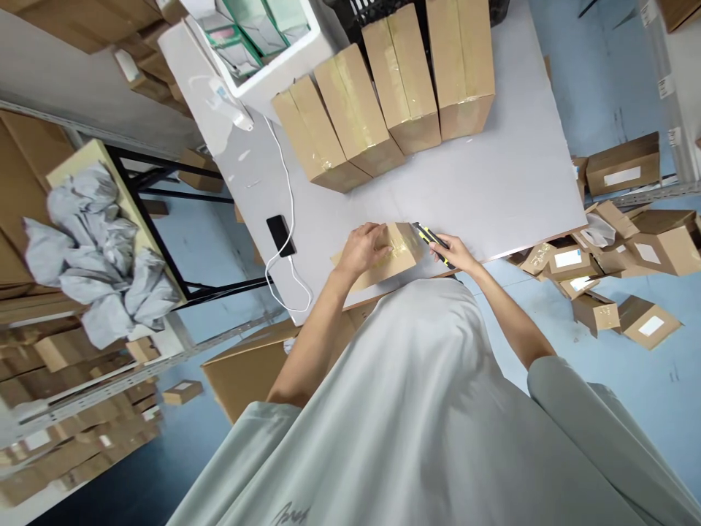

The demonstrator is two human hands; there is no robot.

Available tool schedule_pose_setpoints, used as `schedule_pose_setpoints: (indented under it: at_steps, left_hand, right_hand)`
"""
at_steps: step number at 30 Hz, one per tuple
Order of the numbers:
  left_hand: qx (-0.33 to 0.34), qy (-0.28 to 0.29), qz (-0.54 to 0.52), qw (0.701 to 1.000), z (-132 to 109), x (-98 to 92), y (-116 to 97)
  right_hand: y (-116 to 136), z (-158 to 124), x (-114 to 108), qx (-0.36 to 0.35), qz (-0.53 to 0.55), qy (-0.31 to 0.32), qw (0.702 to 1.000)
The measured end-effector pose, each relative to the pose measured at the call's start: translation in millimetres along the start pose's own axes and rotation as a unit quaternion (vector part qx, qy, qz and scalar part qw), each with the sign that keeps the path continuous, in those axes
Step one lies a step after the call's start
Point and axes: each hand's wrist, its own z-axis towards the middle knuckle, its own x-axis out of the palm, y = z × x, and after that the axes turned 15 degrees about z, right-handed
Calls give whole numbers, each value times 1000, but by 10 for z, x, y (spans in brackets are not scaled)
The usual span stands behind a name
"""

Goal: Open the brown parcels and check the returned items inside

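A small cardboard box (402, 247) with clear tape lies at the table's front edge, right before my body. My left hand (362, 247) rests on its left side with curled fingers gripping it near the taped seam. In my right hand (453, 252) is a black and yellow utility knife (437, 244), the fingers wrapped round its handle. Its tip points up and left, close to the box's right end; whether it touches the box I cannot tell.
Several taped cardboard boxes (399, 73) stand in a row at the back of the grey table (471, 183). A white foam box (274, 73) is at back left. A black phone (280, 235) lies on the left with a white cable (290, 190). Opened cartons (651, 325) litter the floor at right.
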Motion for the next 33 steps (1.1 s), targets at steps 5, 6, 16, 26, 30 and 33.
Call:
schedule_pose_setpoints:
  at_steps: [5, 6, 16, 26, 30, 33]
  left_hand:
    - [30, 31, 73, 996, -17, -97, -222]
    - [32, 34, 77, 996, -20, -112, -261]
    - [37, 27, 40, 998, -109, -88, -234]
    - [23, 13, 25, 999, 27, 54, -56]
    - [16, -11, 7, 1000, -11, 126, -79]
    - [-5, -36, -5, 999, -76, 247, -190]
  right_hand:
    - [-162, -19, 353, 31, 51, -17, 998]
    - [-192, -21, 395, 27, 54, -25, 998]
    - [-249, -124, 462, 21, 72, -64, 995]
    - [-197, -260, 445, 21, 51, -42, 998]
    - [-188, -336, 403, 32, 33, -20, 999]
    - [-214, -356, 411, 33, 24, -10, 999]
